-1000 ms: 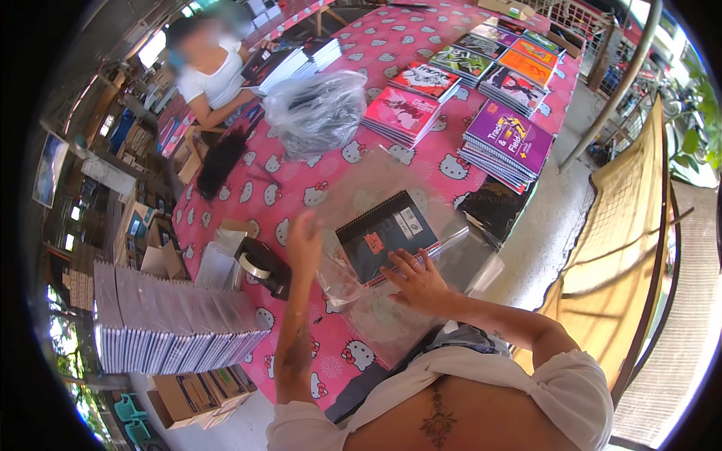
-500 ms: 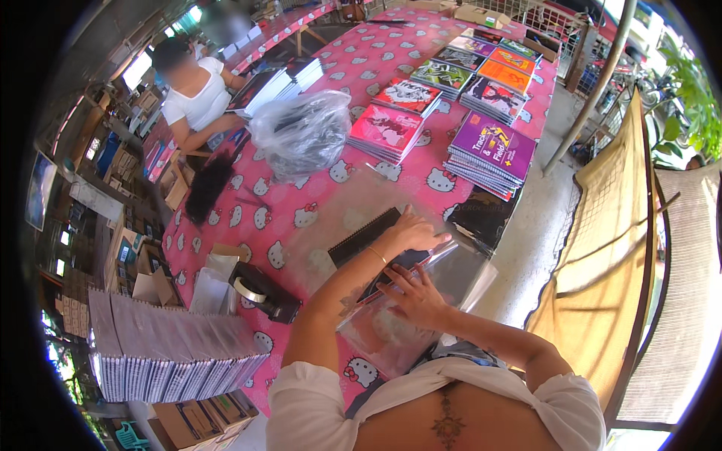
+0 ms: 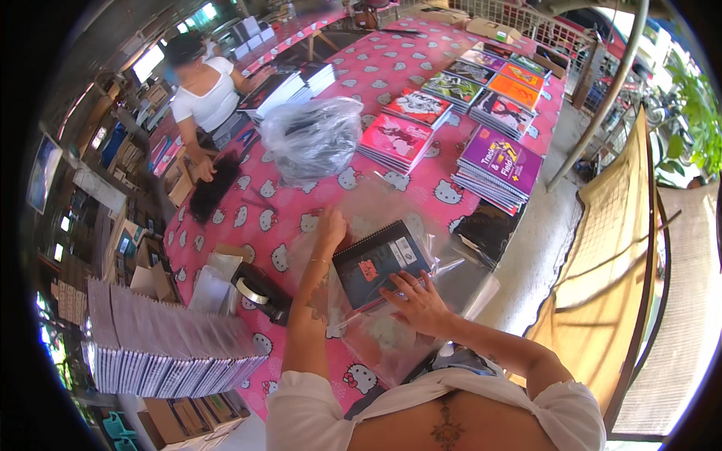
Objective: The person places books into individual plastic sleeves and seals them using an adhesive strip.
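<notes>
A dark spiral notebook (image 3: 376, 259) with an orange sticker and a white label lies on clear plastic sleeves (image 3: 376, 338) on the table in front of me. My right hand (image 3: 419, 304) rests on its near right part, fingers spread flat. By its far left corner is my left hand (image 3: 329, 229), over the plastic, its fingers curled together. What those fingers hold, if anything, is hidden. A black tape dispenser (image 3: 259, 295) stands left of my left forearm.
Several notebook stacks, among them a purple one (image 3: 500, 161), cover the far right. A clear bag (image 3: 312, 139) sits mid-table, beside a black feathery bundle (image 3: 214, 188). Many bound notebooks (image 3: 173, 346) stand near left. A co-worker (image 3: 207, 90) is across the table.
My left hand has moved left off the notebook, whose cover now shows. My right hand stays on its near part. The co-worker's hand has reached to the black bundle.
</notes>
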`<action>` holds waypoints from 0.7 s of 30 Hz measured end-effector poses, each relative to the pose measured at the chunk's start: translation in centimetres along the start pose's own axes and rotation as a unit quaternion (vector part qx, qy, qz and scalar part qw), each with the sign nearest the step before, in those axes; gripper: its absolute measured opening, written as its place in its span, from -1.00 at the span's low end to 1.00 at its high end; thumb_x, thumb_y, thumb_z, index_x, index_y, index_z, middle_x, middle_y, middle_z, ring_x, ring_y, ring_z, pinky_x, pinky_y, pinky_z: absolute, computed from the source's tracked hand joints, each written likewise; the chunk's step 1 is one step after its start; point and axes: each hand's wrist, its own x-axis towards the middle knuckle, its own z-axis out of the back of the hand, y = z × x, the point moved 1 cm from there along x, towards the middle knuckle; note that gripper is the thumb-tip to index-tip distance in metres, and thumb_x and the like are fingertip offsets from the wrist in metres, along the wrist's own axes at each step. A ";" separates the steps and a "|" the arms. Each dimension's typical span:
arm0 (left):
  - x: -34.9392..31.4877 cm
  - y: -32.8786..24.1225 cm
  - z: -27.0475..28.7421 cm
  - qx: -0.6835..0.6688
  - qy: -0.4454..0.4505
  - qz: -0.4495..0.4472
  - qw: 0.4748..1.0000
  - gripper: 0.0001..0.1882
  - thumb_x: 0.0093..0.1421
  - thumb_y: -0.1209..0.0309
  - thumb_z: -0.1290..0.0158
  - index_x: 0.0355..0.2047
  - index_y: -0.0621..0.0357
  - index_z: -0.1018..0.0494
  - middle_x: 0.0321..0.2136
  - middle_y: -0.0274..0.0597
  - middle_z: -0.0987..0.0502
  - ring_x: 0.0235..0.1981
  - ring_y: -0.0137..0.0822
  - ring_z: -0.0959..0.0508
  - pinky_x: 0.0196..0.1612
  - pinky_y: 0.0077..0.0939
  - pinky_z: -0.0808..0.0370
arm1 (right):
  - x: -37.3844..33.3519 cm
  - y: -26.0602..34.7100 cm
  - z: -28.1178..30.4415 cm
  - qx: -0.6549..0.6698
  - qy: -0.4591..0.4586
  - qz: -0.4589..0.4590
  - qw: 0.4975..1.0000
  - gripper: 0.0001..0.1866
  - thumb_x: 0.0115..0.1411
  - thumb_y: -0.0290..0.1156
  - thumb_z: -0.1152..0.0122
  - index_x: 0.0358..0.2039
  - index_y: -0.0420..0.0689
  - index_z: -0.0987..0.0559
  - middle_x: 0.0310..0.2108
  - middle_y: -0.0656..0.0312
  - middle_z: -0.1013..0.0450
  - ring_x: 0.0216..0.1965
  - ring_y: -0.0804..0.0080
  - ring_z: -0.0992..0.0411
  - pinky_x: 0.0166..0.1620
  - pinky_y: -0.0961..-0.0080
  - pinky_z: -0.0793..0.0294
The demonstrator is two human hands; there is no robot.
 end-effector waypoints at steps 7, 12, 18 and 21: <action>1.7 -7.3 5.0 -0.031 0.054 -0.093 0.994 -0.83 0.01 0.43 -0.15 -0.34 0.13 -0.55 -0.30 -0.07 -0.56 -0.25 -0.02 -0.57 0.05 -0.03 -0.36 | -0.7 -2.8 0.2 -0.025 0.012 0.004 1.000 -0.30 0.08 -0.18 -0.31 0.25 0.02 -0.33 0.31 0.11 -0.15 0.36 0.14 -0.07 0.32 -0.23 0.00; -0.8 -10.5 10.3 -0.045 -0.029 -0.094 0.994 -0.79 0.02 0.40 -0.14 -0.29 0.10 -0.57 -0.31 -0.10 -0.57 -0.28 -0.02 -0.58 -0.01 -0.01 -0.37 | -0.1 -3.1 1.0 -0.042 0.040 0.052 0.997 -0.32 0.12 -0.15 -0.26 0.23 -0.09 -0.34 0.28 0.13 -0.19 0.34 0.14 -0.10 0.31 -0.20 -0.03; -6.1 -13.1 10.4 -0.065 -0.034 -0.063 0.995 -0.87 0.12 0.37 -0.13 -0.33 0.07 -0.60 -0.25 -0.13 -0.59 -0.17 -0.06 -0.56 -0.11 -0.09 -0.45 | 0.1 -2.8 0.0 -0.050 -0.010 0.075 0.996 -0.29 0.14 0.01 -0.24 0.27 0.07 -0.31 0.26 0.07 -0.19 0.31 0.06 -0.11 0.27 -0.26 -0.06; -8.9 -14.6 10.9 -0.145 -0.059 -0.040 0.987 -0.86 0.14 0.43 -0.11 -0.30 0.13 -0.61 -0.26 -0.13 -0.60 -0.20 -0.03 -0.58 -0.13 -0.17 -0.50 | 0.6 -2.8 -1.4 -0.023 -0.004 0.065 0.998 -0.28 0.14 0.03 -0.24 0.29 0.13 -0.30 0.28 0.03 -0.16 0.33 -0.04 -0.08 0.24 -0.38 -0.03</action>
